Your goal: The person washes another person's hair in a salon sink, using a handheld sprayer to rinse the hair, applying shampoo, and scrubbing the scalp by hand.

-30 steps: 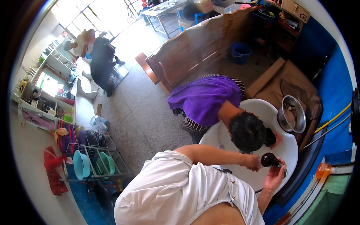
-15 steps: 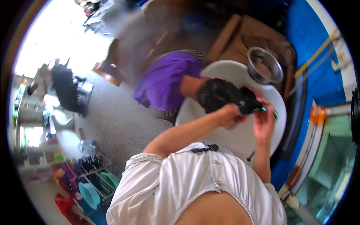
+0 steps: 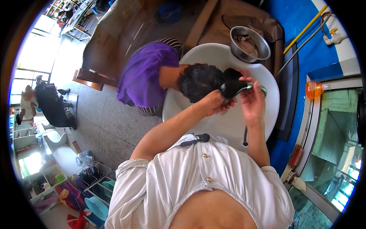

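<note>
My right hand point(image 3: 251, 101) is closed around the handle of a black-and-silver shower head point(image 3: 230, 88). My left hand point(image 3: 219, 103) is just below the spray face, wet, its fingers loosely curved and apart. Both are over a white wash basin point(image 3: 268, 118). A person's dark-haired head point(image 3: 196, 80) is bent over the basin beside the shower head, with a purple towel point(image 3: 141, 72) across the shoulders. A black piece point(image 3: 228, 75) beyond the shower head is partly hidden.
A steel bowl point(image 3: 259, 55) sits on brown covering behind the basin. The blue wall point(image 3: 282, 19) with pipes and an orange bottle point(image 3: 312, 91) are at right. A wooden bench point(image 3: 103, 49), racks of tubs point(image 3: 95, 208) and another person point(image 3: 53, 103) are at left.
The view has tilted, so the basin and bent head appear higher. My hands and the shower head have moved nearer the person's hair, with my arms reaching farther forward.
</note>
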A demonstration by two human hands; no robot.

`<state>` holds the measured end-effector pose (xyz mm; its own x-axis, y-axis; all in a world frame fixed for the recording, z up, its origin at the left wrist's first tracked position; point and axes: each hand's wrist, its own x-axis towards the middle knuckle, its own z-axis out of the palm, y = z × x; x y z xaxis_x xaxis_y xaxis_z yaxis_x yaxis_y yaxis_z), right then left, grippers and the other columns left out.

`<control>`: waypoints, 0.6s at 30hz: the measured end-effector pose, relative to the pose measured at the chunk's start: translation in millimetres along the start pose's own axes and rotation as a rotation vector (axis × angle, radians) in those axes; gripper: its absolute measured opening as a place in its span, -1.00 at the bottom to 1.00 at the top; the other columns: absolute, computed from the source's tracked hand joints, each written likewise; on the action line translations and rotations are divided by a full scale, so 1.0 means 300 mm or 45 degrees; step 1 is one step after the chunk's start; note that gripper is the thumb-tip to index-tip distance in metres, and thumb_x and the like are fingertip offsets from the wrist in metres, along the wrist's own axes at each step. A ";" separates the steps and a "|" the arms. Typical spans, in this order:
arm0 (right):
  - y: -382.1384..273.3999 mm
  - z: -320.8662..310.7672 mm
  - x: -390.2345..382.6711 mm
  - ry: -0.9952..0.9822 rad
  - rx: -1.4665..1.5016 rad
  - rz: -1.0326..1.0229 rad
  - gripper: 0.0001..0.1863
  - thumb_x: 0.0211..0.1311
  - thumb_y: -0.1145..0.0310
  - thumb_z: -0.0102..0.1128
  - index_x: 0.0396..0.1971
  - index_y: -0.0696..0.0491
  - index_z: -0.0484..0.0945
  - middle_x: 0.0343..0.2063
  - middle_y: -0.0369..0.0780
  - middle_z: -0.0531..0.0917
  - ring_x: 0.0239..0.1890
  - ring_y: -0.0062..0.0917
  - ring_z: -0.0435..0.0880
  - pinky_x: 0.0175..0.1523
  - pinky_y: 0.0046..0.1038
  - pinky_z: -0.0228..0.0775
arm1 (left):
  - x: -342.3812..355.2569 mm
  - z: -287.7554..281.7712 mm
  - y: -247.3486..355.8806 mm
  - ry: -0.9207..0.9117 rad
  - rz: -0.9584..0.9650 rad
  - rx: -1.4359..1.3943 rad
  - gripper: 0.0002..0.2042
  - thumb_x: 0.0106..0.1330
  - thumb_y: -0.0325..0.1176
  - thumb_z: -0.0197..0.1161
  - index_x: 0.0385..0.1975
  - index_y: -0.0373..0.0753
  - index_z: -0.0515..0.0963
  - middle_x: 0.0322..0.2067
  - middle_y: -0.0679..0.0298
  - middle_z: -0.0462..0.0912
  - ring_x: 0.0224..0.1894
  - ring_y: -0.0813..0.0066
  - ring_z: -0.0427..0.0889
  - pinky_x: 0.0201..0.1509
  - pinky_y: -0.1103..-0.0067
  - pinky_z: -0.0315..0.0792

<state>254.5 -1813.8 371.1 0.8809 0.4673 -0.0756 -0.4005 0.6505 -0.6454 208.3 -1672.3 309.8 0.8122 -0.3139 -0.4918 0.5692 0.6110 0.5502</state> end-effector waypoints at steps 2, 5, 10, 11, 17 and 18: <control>-0.022 -0.058 0.017 0.219 -0.039 -0.129 -0.70 0.30 0.24 0.05 -0.16 0.18 0.48 -0.17 -0.04 0.60 -0.20 -0.45 0.63 -0.10 -0.48 0.52 | -0.021 0.003 0.010 -0.009 -0.012 -0.002 -0.80 0.33 -0.30 0.06 -0.39 -0.29 0.54 -0.52 0.34 0.54 -0.49 0.63 0.51 -0.45 0.74 0.39; -0.001 -0.045 -0.014 0.002 0.038 0.004 -0.71 0.32 0.26 0.02 -0.17 0.18 0.48 -0.16 -0.01 0.59 -0.16 -0.42 0.62 -0.05 -0.45 0.52 | -0.005 -0.002 0.004 -0.029 0.021 0.001 -0.79 0.34 -0.28 0.03 -0.36 -0.29 0.52 -0.48 0.31 0.55 -0.46 0.59 0.52 -0.41 0.71 0.39; 0.037 -0.004 0.072 0.086 -0.054 -0.127 -0.76 0.30 0.31 0.05 -0.19 0.18 0.48 -0.16 0.01 0.58 -0.15 -0.40 0.61 -0.03 -0.44 0.52 | 0.010 -0.011 0.044 -0.006 0.142 -0.259 -0.78 0.34 -0.31 0.03 -0.24 -0.33 0.50 -0.42 0.21 0.56 -0.39 0.43 0.57 -0.24 0.55 0.50; 0.035 -0.018 0.103 0.091 -0.068 -0.227 -0.78 0.27 0.34 0.09 -0.21 0.18 0.48 -0.17 0.01 0.58 -0.14 -0.40 0.61 -0.04 -0.45 0.52 | -0.009 -0.013 0.082 0.035 0.230 -0.293 -0.68 0.34 -0.16 0.03 -0.21 -0.33 0.48 -0.28 0.19 0.58 -0.22 0.36 0.59 -0.12 0.52 0.49; 0.102 0.057 0.151 -0.007 -0.209 -0.126 -0.79 0.25 0.33 0.13 -0.23 0.16 0.49 -0.19 -0.04 0.59 -0.14 -0.43 0.59 -0.06 -0.47 0.52 | -0.112 -0.008 0.254 0.477 0.929 1.077 -0.68 0.14 -0.26 0.27 -0.19 -0.33 0.47 -0.26 0.14 0.58 -0.18 0.32 0.58 -0.07 0.53 0.44; 0.123 0.075 0.153 -0.014 -0.219 -0.095 -0.78 0.23 0.34 0.15 -0.24 0.18 0.48 -0.21 -0.05 0.59 -0.15 -0.42 0.59 -0.07 -0.47 0.51 | -0.122 -0.012 0.272 0.534 0.960 1.251 -0.68 0.07 -0.30 0.30 -0.21 -0.31 0.47 -0.28 0.14 0.58 -0.20 0.32 0.58 -0.08 0.53 0.44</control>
<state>274.5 -1754.9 361.1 0.9033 0.4288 -0.0148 -0.2842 0.5720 -0.7694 224.5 -1608.2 370.3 0.9704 0.2284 0.0782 -0.0057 -0.3023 0.9532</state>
